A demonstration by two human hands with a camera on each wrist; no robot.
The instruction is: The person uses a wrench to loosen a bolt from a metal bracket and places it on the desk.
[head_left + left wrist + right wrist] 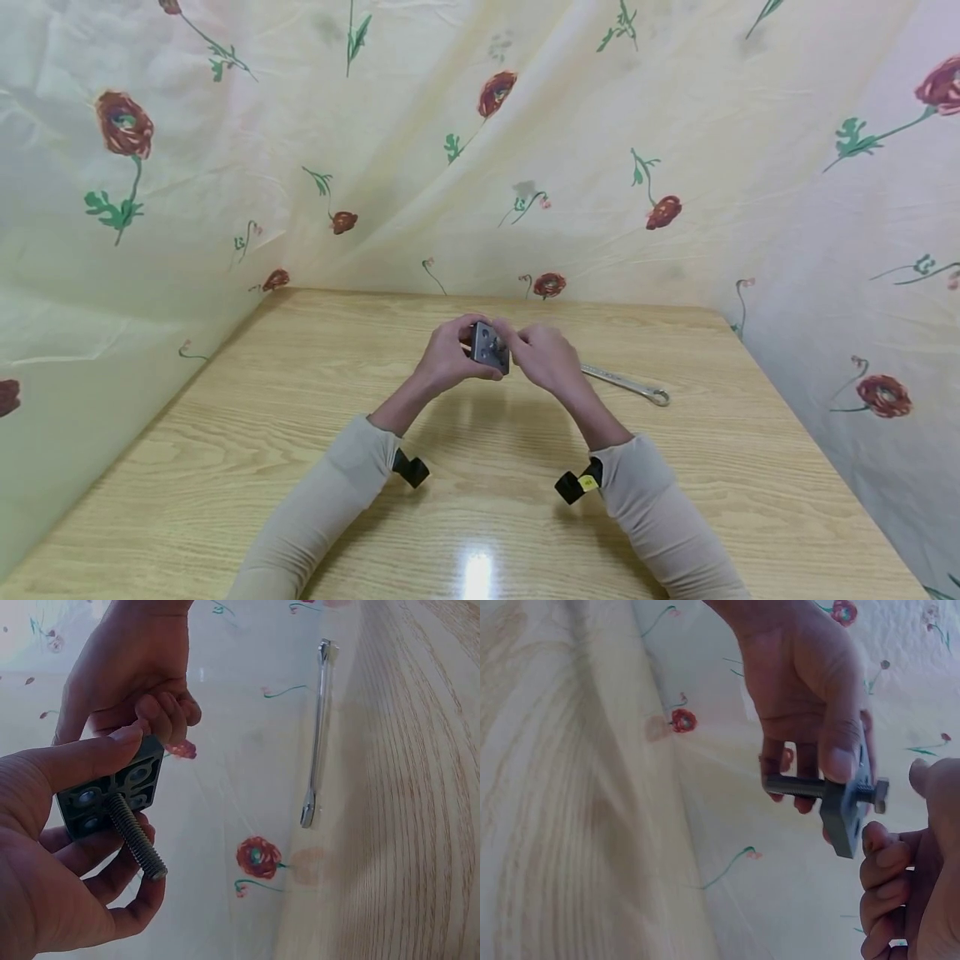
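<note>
My left hand (pixel 448 357) holds a small dark grey square plate (pixel 483 357) by its edges, thumb on one side and fingers on the other, raised over the table. A bolt passes through its middle; the long threaded shank (pixel 139 836) sticks out on one side and the hex head (pixel 881 796) on the other. Several round holes show in the plate's ribbed face in the left wrist view. My right hand (pixel 546 357) is close beside the bolt head. Its fingers are curled, and its thumb stands apart from the index finger, with a gap between them in the right wrist view.
A silver combination wrench (pixel 626 383) lies on the wooden table (pixel 315 467), to the right of and partly behind my right hand. Flower-patterned cloth (pixel 420 192) hangs around the table's back and sides. Black wrist straps with cameras sit at both cuffs.
</note>
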